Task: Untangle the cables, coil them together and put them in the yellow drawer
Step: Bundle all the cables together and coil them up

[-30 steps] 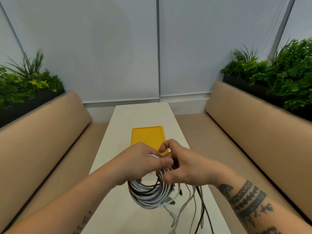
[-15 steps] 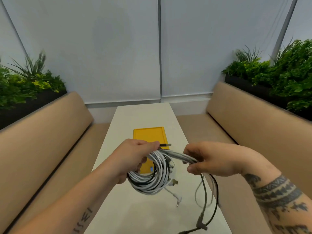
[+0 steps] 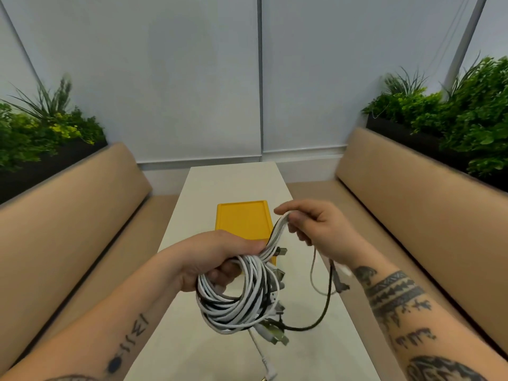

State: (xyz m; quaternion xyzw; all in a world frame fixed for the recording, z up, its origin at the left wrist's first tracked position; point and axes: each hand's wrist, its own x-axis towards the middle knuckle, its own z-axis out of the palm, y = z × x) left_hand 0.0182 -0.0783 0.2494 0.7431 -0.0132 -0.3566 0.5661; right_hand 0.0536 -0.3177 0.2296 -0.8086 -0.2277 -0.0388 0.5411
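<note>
Tan benches (image 3: pixel 82 215) and green plants (image 3: pixel 453 116) sit on both sides of a long white table (image 3: pixel 233 180). On the table lies the yellow drawer (image 3: pixel 242 220). Just in front of the drawer, nearer the person, the left hand (image 3: pixel 217 257) holds a round bundle of cables (image 3: pixel 236 309), mostly white with some black. Its fingers are curled round the top of the loops. The right hand (image 3: pixel 316 229) is up in the air, just beside the drawer's right edge. Its finger and thumb pinch a flat bunch of white strands that run down to the bundle. Loose ends with plugs hang under the bundle. One black cable (image 3: pixel 328 298) droops from below the right hand back to the bundle.
</note>
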